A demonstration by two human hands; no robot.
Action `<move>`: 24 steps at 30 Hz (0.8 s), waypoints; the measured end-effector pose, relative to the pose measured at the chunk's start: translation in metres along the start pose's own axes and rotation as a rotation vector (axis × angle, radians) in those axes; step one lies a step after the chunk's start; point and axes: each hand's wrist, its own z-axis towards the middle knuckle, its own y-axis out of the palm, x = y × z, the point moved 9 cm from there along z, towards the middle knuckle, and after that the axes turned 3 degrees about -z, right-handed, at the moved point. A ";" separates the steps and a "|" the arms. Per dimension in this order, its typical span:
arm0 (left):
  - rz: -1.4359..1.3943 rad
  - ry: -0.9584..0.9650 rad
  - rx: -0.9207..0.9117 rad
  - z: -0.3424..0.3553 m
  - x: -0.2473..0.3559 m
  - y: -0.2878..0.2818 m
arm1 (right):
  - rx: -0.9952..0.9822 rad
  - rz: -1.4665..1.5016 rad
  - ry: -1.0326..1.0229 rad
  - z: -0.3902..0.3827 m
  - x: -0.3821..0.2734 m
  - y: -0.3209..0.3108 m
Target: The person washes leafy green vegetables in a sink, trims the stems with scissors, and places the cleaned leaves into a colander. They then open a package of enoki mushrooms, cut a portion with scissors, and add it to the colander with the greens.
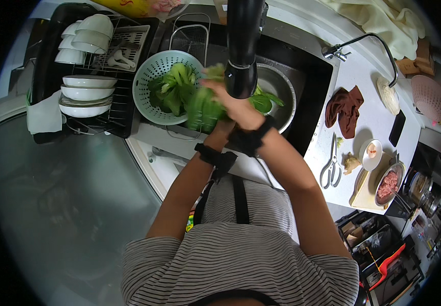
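A bunch of leafy greens, which looks like bok choy (200,110), is blurred by motion between my hands, beside the right rim of a pale green colander (144,109). My right hand (233,104) closes round its pale stem end, though the fingers are smeared. Low against the leaves is my left hand (221,131), its fingers hidden behind the greens and my right hand. More bok choy (173,86) lies in the colander. To the right, a round metal basin (291,97) in the dark sink holds green leaves (264,103), partly covered by the black faucet (242,46).
A dish rack (123,102) with white bowls (90,38) stands at left. On the right counter (320,148) are a brown cloth (344,109), scissors (330,168), a ginger piece (351,163), a small white bowl (371,162) and a bowl of minced meat (387,184).
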 end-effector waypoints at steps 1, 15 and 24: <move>-0.277 -0.061 -0.022 0.002 -0.023 0.001 | -0.113 0.065 0.066 0.015 0.005 0.033; -0.475 -0.461 0.122 0.009 0.066 0.049 | 0.443 -0.808 -0.083 -0.186 -0.018 -0.221; -0.341 -0.335 -0.311 0.018 0.117 0.194 | 0.816 -1.410 0.105 -0.324 0.066 -0.310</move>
